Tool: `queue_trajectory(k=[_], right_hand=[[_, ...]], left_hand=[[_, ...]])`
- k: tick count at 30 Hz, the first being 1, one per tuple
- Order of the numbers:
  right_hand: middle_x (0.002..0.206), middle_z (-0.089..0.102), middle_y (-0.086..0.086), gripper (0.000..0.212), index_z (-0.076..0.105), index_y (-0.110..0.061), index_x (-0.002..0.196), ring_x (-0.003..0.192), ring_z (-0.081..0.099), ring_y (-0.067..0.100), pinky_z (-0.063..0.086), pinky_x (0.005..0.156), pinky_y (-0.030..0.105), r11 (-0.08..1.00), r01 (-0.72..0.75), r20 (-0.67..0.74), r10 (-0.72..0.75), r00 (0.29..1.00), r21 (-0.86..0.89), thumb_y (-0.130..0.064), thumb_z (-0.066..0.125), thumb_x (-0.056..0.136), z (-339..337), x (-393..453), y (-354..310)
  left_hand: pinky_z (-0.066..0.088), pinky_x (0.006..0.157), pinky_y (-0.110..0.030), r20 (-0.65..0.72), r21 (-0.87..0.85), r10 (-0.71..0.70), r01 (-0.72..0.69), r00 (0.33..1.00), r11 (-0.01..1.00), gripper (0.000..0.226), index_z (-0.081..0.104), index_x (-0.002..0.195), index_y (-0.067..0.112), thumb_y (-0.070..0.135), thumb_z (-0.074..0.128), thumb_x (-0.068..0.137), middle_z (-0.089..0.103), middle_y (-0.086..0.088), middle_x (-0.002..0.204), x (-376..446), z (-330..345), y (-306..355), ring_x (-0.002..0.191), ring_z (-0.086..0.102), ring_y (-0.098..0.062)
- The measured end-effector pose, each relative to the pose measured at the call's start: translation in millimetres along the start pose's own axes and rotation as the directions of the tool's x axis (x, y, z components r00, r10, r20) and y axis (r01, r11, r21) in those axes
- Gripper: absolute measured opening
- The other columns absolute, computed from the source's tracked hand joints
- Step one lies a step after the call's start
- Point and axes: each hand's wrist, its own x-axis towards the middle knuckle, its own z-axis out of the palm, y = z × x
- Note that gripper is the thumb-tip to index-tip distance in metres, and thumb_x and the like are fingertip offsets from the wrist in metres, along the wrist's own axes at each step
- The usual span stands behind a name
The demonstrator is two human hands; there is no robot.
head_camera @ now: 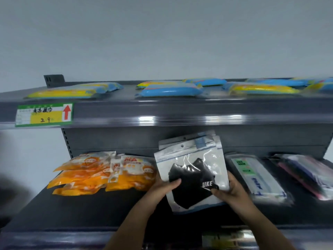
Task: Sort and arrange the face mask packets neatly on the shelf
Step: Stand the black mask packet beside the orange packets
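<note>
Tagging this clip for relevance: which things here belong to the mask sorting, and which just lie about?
Job:
- black mask packets, held by left hand and right hand
- orange mask packets
- white face mask packet
- lower shelf

Lying about:
- blue-yellow packs on the upper shelf
- price label

Holding clear packets [191, 166] with a black mask inside, middle of the frame, left hand [164, 186] and right hand [232, 188] gripping the sides. Lying at left, orange packets [100, 172]. Sitting along the top shelf [162, 109], blue and yellow packs [169, 90].
</note>
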Motion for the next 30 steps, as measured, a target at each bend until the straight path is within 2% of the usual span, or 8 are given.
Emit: queue_trajectory(k=[4,7,11,14,18,23,26,30], right_hand=[[0.096,0.074,-0.013,0.053,0.056,-0.016,0.112,0.092,0.065,-0.002,0.049,0.077,0.011,0.998,-0.029,0.109,0.036,0.993,-0.061,0.020,0.064,0.073,-10,-4,4],[0.073,0.073,-0.016,0.040,0.061,-0.013,0.093,0.072,0.064,-0.010,0.045,0.066,0.006,0.989,-0.045,0.142,0.065,0.988,-0.138,0.022,0.063,0.074,-14,-5,5],[0.065,0.071,-0.012,0.031,0.068,-0.013,0.079,0.066,0.063,-0.006,0.046,0.065,0.012,0.973,-0.068,0.169,0.106,0.980,-0.220,0.017,0.067,0.073,-20,-4,3],[0.069,0.073,-0.010,0.033,0.068,-0.012,0.082,0.069,0.066,-0.003,0.048,0.066,0.013,0.969,-0.110,0.163,0.148,0.976,-0.220,0.019,0.066,0.073,-22,-4,1],[0.092,0.073,-0.008,0.043,0.061,-0.015,0.105,0.086,0.068,0.002,0.050,0.072,0.013,0.967,-0.218,0.171,0.239,0.956,-0.131,0.015,0.066,0.074,-18,-3,6],[0.141,0.047,0.009,0.106,0.027,-0.006,0.145,0.124,0.049,0.024,0.046,0.096,0.031,0.862,-0.459,0.069,0.482,0.873,-0.216,-0.011,0.082,0.055,-18,6,23],[0.142,0.039,0.003,0.098,0.027,0.003,0.142,0.130,0.043,0.029,0.039,0.104,0.032,0.837,-0.504,-0.033,0.509,0.860,-0.212,-0.016,0.084,0.063,-12,14,26],[0.146,0.037,0.020,0.098,0.022,0.008,0.143,0.132,0.040,0.033,0.036,0.104,0.034,0.847,-0.517,-0.166,0.497,0.852,-0.120,-0.018,0.081,0.070,-7,22,25]], left_hand=[[0.051,0.084,-0.020,0.080,-0.079,-0.016,0.022,0.997,0.997,0.078,0.048,0.133,0.020,0.018,0.081,0.062,0.067,0.003,0.119,6,-5,-6,0.107,0.064,-0.011],[0.051,0.086,-0.023,0.115,-0.080,-0.022,0.032,0.993,0.996,0.074,0.051,0.130,0.018,0.016,0.079,0.061,0.069,0.002,0.117,6,-5,-10,0.109,0.064,-0.014],[0.041,0.105,-0.035,0.115,-0.051,-0.043,0.049,0.992,0.997,0.098,0.047,0.135,0.020,0.032,0.089,0.046,0.066,0.003,0.122,5,-6,-13,0.117,0.058,-0.016],[0.041,0.103,-0.033,0.082,-0.019,-0.135,0.137,0.987,0.990,0.099,0.049,0.133,0.022,0.039,0.088,0.043,0.065,0.004,0.122,12,-7,-10,0.116,0.057,-0.017],[0.030,0.111,-0.037,-0.081,0.081,-0.338,0.344,0.938,0.935,0.099,0.043,0.140,0.020,0.061,0.079,0.057,0.041,-0.006,0.147,17,1,-1,0.134,0.038,-0.027],[0.035,0.106,-0.030,-0.200,0.349,-0.225,0.284,0.954,0.893,0.081,0.027,0.146,0.011,0.033,0.070,0.082,0.032,-0.010,0.151,25,9,-6,0.134,0.037,-0.028],[0.036,0.098,-0.027,-0.205,0.437,-0.224,0.294,0.953,0.850,0.079,0.028,0.145,0.006,0.031,0.069,0.083,0.033,-0.012,0.150,29,17,-5,0.134,0.039,-0.027],[0.033,0.085,-0.025,-0.223,0.390,-0.255,0.325,0.941,0.862,0.081,0.025,0.145,0.002,0.029,0.069,0.083,0.032,-0.012,0.150,27,24,-3,0.134,0.037,-0.028]])
